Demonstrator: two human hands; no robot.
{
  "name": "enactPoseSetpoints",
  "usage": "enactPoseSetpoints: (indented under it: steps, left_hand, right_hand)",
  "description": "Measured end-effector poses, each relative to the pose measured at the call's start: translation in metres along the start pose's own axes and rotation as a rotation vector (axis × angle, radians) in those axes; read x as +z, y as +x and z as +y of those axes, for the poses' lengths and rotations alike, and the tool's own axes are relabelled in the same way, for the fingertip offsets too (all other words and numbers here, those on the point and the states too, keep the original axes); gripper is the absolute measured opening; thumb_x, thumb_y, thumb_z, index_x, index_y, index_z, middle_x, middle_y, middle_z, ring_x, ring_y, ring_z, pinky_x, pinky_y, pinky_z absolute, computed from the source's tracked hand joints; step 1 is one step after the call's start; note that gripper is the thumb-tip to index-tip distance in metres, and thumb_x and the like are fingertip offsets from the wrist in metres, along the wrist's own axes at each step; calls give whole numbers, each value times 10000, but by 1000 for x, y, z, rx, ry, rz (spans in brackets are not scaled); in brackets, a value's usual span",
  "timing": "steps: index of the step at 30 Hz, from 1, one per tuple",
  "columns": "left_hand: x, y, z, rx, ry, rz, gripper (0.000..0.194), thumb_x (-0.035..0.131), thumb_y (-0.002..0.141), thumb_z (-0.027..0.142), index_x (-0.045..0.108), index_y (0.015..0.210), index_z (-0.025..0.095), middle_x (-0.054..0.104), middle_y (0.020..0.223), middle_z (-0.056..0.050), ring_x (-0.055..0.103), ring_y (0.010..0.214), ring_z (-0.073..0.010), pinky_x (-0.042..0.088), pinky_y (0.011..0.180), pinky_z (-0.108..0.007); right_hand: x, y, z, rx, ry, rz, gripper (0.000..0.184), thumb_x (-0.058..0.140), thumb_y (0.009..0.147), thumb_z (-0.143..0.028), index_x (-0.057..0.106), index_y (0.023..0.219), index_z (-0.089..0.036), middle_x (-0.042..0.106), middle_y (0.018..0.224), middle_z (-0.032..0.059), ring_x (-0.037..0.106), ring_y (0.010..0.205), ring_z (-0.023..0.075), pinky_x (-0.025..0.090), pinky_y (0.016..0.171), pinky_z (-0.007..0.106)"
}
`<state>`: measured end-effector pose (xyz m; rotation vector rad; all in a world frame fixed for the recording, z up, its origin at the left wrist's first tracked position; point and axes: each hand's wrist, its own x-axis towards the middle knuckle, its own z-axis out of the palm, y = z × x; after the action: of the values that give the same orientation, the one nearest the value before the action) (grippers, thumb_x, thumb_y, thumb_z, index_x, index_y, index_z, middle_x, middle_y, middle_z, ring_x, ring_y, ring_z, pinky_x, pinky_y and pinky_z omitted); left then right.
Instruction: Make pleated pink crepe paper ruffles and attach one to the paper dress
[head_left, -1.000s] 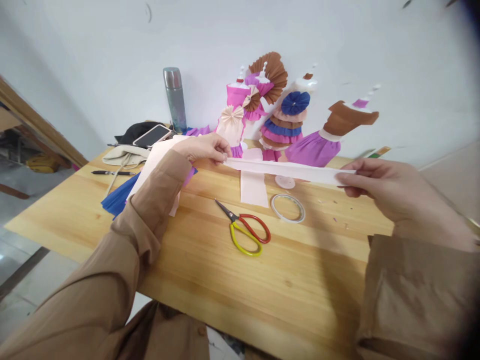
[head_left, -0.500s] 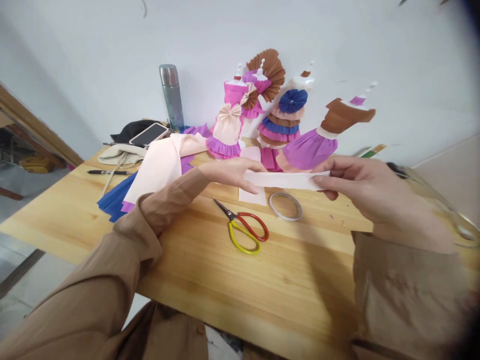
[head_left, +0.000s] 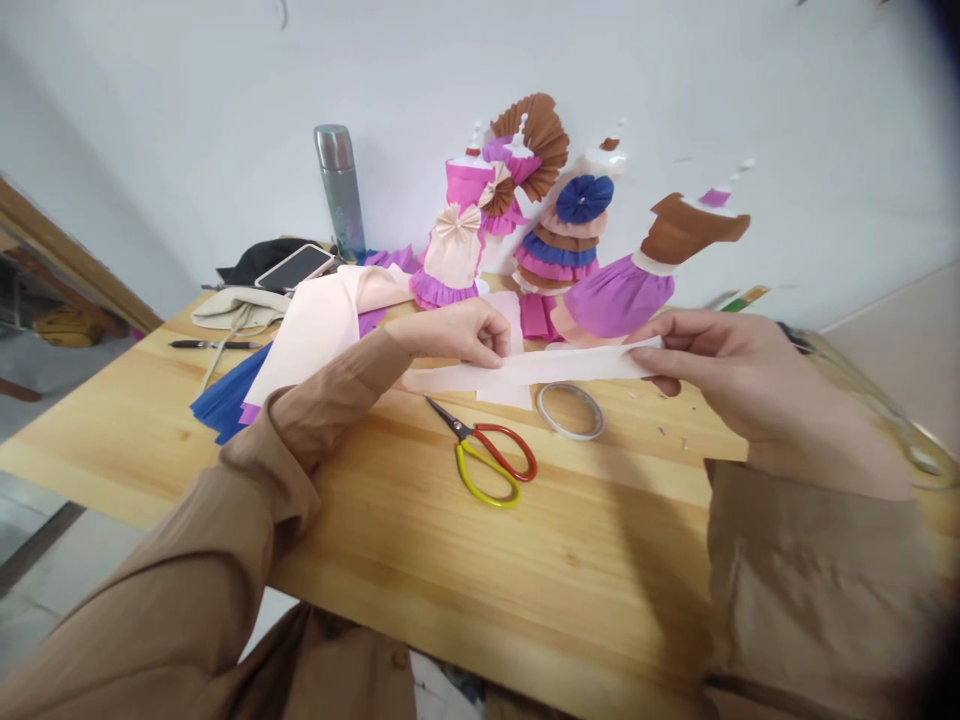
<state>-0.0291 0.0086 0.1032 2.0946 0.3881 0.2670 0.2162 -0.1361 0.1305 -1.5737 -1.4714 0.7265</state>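
A long pale pink paper strip stretches between my hands above the table. My right hand pinches its right end between thumb and fingers. Partway along, my left hand is closed on the strip's upper edge, and the free left end hangs out past it. Underneath lies a wider pale paper piece, partly covered by the strip. Scissors with one red and one yellow handle rest nearby, blades toward the upper left. A roll of tape lies flat just right of them.
Several small dress forms in paper dresses stand along the wall. A thermos, a phone, a pen and a pale pink sheet over blue pleated paper occupy the left side of the wooden table.
The left hand let go of the strip's left end, slid right along it, and closed on it nearer the middle. The right hand moved slightly left, still holding its end.
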Motion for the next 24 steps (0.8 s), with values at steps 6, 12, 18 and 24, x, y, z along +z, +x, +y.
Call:
enactPoseSetpoints:
  steps: [6,12,18,24]
  left_hand:
    - [11,4,-1,56,-55,218,71,625,684,52,620,706,120,584,662,27,516,586,-60,370,537,-193]
    - [22,7,6,40,-347,313,42,613,763,114,578,766,135,564,664,33,516,568,-51,385,531,-189]
    - [33,14,1,249,-410,385,97,663,774,178,576,759,137,590,743,13,557,672,-71,426,629,-215]
    - [36,19,1,318,-249,573,88,653,773,121,589,717,144,579,721,28,518,695,-73,413,695,-230]
  right_hand:
    - [8,-27,-28,-95,55,-38,197,795,745,-393,707,725,-218,569,610,-2,488,528,112,353,498,275]
    - [16,-20,-28,-181,470,140,449,842,596,-673,721,685,-251,504,469,-17,385,389,111,294,424,299]
    - [43,11,7,-48,289,3,352,797,729,-506,741,949,-238,718,877,44,657,766,171,511,631,293]
    - [60,10,6,-7,390,-20,396,745,739,-559,724,942,-219,683,765,32,640,649,163,498,504,271]
